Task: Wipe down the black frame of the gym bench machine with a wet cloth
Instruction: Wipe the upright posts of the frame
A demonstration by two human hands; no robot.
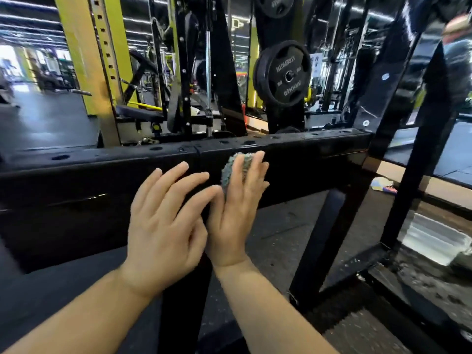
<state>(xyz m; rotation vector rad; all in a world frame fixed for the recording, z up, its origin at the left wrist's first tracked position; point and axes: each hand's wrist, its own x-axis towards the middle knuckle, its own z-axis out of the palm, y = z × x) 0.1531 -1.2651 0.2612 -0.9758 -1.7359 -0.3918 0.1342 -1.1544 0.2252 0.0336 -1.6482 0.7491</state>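
A person's right hand (pixel 236 205) presses a wet cloth (pixel 236 169) flat against the black frame (pixel 306 159) of a gym bench machine, in a view from a head-worn camera.

The grey-green, nubbly cloth sits bunched under the straightened right fingers (pixel 258 162), on the front face of the horizontal beam just below its top edge and a row of round holes. The left hand (pixel 166 221) is held beside it with fingers spread and released, grasping nothing; whether its fingers touch the beam cannot be told. A black upright (pixel 419 159) joins the beam at the right. Behind the frame hang black weight plates (pixel 282 72), with a yellow rack post (pixel 84 60) at the left and dark rubber floor (pixel 275 226) below.
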